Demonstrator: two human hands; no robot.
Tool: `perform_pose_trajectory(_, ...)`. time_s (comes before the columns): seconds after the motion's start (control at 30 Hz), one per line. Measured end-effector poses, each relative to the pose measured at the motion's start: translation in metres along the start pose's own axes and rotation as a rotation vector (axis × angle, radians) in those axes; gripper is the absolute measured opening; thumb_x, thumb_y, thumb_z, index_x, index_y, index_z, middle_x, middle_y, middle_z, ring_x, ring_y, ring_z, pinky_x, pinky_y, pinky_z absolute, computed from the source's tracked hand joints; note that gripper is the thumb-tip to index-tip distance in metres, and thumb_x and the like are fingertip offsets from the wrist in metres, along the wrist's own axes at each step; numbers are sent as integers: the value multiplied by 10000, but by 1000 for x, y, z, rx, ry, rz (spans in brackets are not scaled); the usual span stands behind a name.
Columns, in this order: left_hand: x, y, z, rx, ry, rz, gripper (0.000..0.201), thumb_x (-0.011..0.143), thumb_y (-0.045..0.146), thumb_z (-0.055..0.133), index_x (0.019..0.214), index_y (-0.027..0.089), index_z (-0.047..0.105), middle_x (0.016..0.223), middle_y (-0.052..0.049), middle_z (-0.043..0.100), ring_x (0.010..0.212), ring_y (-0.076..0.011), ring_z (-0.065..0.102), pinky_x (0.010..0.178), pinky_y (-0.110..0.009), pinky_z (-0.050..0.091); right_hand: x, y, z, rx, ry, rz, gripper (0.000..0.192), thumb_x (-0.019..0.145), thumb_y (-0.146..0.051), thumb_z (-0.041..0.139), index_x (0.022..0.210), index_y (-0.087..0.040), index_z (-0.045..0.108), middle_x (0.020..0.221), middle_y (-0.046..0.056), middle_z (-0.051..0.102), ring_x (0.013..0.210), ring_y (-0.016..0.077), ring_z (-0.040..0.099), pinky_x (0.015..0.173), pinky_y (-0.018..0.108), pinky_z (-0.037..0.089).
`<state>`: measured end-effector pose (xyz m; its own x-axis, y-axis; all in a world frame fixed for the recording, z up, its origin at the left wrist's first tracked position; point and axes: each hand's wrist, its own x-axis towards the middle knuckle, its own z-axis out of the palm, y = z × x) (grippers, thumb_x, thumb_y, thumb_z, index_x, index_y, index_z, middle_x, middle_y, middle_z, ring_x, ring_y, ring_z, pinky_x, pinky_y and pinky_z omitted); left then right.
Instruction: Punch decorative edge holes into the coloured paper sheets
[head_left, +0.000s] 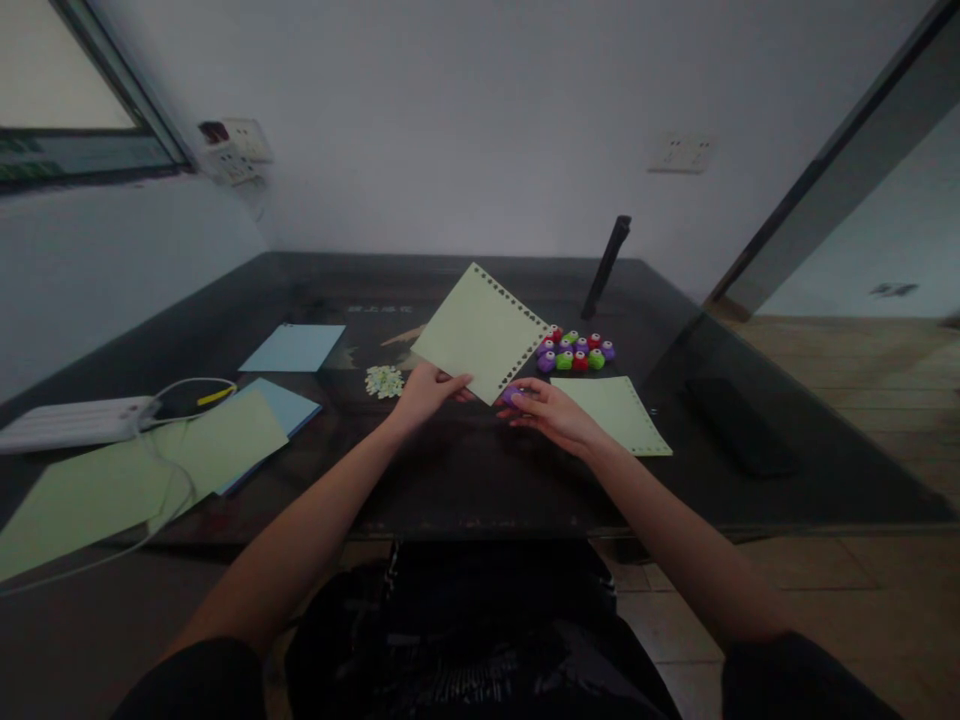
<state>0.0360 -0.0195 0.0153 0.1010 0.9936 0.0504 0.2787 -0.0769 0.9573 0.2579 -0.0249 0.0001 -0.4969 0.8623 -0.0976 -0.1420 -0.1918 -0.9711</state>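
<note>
My left hand (433, 390) grips the lower left edge of a pale green sheet of paper (472, 335) between thumb and fingers. The sheet is tilted above the table, with small cut-out holes along its two right-hand edges. My right hand (544, 405) is closed on a small purple craft punch (513, 396) at the sheet's lower corner. Whether the paper sits inside the punch's slot is too small to tell. Behind my right hand stands a cluster of purple, green and red craft punches (576, 352). Near my left hand lies a pile of small pale green paper cut-outs (385, 381).
Another hole-edged green sheet (619, 412) lies under and beyond my right wrist. Blue paper (294, 348), more green sheets (161, 460), a white power strip (75, 424) and its cable are at left. A dark phone-like slab (739, 425) lies right; a black upright (606, 267) stands behind.
</note>
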Motion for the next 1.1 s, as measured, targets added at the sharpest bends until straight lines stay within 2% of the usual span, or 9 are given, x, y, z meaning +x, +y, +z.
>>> perform_pose_trajectory(0.23, 1, -2, 3, -98, -3, 17, 129, 759, 185, 635, 805, 66, 653, 646, -94, 703, 570, -155, 654, 616, -269, 548, -1, -3, 3, 7, 13, -3, 319, 737, -318, 725, 982, -205, 556, 959, 59, 673, 784, 146, 652, 689, 282, 521)
perform_pose_trajectory(0.53, -1, 2, 4, -83, 11, 19, 131, 759, 185, 646, 780, 57, 661, 651, -109, 707, 567, -154, 653, 619, -271, 550, -1, -1, 2, 11, 14, -11, 325, 731, -313, 729, 983, -205, 554, 946, 57, 666, 800, 156, 651, 735, 311, 520)
perform_pose_trajectory(1.1, -1, 3, 3, -74, -2, 14, 149, 758, 212, 638, 756, 67, 670, 656, -101, 707, 573, -149, 652, 619, -261, 550, -2, -3, 4, -11, 44, -14, 342, 715, -314, 741, 979, -200, 555, 875, 38, 668, 770, 147, 659, 698, 282, 524)
